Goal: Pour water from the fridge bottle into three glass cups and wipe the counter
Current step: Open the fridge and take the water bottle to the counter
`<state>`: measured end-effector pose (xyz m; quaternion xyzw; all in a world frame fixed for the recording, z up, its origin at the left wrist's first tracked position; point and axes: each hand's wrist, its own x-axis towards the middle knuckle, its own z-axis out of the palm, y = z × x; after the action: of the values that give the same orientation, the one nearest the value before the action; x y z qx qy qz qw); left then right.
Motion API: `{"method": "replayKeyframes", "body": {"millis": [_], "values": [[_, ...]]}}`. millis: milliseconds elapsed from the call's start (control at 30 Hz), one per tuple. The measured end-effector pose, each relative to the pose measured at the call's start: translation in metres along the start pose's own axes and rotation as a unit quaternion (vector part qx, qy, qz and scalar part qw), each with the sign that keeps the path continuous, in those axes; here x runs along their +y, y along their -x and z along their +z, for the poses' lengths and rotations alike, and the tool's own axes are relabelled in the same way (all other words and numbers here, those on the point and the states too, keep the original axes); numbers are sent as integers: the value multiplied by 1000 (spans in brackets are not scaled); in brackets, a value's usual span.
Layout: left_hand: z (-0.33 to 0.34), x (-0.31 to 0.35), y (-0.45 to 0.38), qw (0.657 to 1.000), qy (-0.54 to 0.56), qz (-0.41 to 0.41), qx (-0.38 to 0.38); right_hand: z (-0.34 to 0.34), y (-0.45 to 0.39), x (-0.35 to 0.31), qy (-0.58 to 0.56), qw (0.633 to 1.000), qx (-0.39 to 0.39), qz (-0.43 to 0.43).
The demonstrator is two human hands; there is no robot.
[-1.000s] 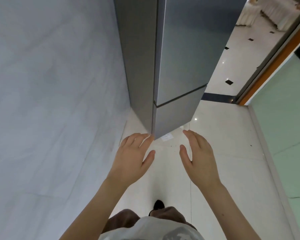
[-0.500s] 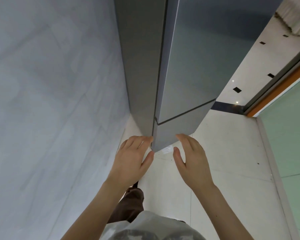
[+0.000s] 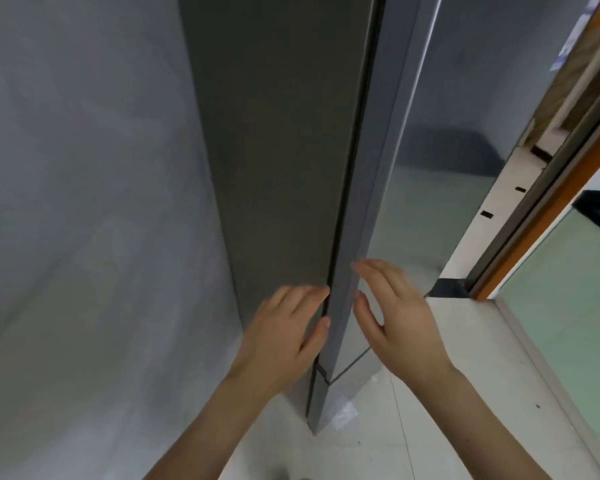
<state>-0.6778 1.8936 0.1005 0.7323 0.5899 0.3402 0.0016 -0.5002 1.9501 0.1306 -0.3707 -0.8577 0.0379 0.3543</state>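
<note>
Bottle not in view; presumably inside the fridge, behind the shut door. Cups and desk out of frame too.

Fridge: tall, grey, standing against the wall on the left, seen corner-on. Dark seam down the corner between side panel and door edge. Lower down, a second seam marking a separate bottom door.

Left hand: released, fingers straight, tips and thumb laid at the seam on the side panel, gripping nothing. Right hand: also released, fingers loosely spread, hovering just beside the door's front face; contact with it cannot be told. Neither hooked round the edge yet.

Likely handling: door stiff and heavy-ish, held by a magnetic seal, with a smooth, slippery front and no handle showing. Best hold probably along the door's side edge at the seam, fingertips curled in behind it, then a steady pull outward. Flat palms on the glossy front likely just to slide.

Beyond: pale tiled floor below, an orange-trimmed door frame to the right, green glass panel past that.
</note>
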Motion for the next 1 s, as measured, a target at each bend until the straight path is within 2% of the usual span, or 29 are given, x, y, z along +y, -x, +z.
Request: {"method": "replayKeyframes", "body": {"millis": [167,267,367,500,600,700,1000], "values": [[-30,-14,-89,994,11,92,56,-53,-96,-7,75,984,86,-137],[-50,-11,-139,981,18,147,128,-93,-149,-16,136,953,135,-235],[-63,-7,-182,955,43,196,217,-122,-190,-27,204,912,152,-320],[-60,-10,-226,913,74,222,333,-139,-226,-33,341,856,87,-378],[-43,-16,-244,923,73,184,330,-140,-238,-25,450,805,7,-388],[-26,-26,-254,930,75,167,318,-144,-243,-14,507,772,-53,-381],[-5,-40,-269,919,68,178,345,-147,-251,4,537,708,-128,-441]]}}
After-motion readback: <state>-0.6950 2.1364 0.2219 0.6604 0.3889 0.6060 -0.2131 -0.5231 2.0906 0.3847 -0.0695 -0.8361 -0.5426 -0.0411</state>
